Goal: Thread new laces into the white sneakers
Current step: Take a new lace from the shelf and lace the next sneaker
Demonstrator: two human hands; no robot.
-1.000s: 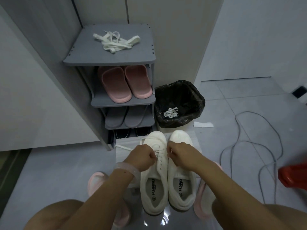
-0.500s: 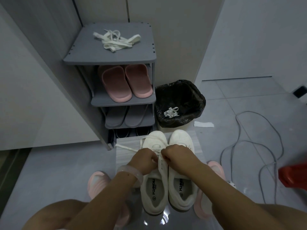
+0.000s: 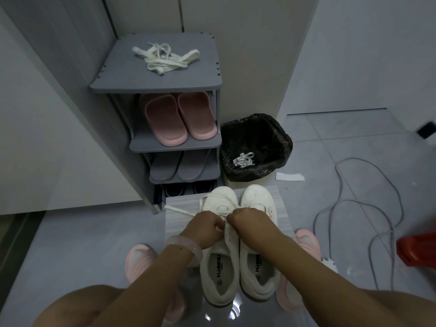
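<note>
1. White sneakers (image 3: 238, 251): pair side by side on grey mat (image 3: 179, 208) on floor, toes twd shoe rack (image 3: 155, 83).
2. Lace (image 3: 181, 210) partly threaded in left shoe; loose end trails left over mat.
3. Left hand (image 3: 205, 230) fingers curled, pinching lace.
4. Right hand (image 3: 247, 220) fingers curled at eyelets; what they pinch can't tell.

Both our forearms reach forward from the lower edge of the view and converge, knuckles nearly touching. Our left hand (image 3: 204, 228) is curled, its fingers (image 3: 218, 228) pinching a white lace (image 3: 179, 210); a pale translucent band (image 3: 185, 244) circles that wrist. Our right hand (image 3: 250, 222) is curled too, fingers tucked under and gripping the lace. Our bare knees show at the bottom corners.
</note>
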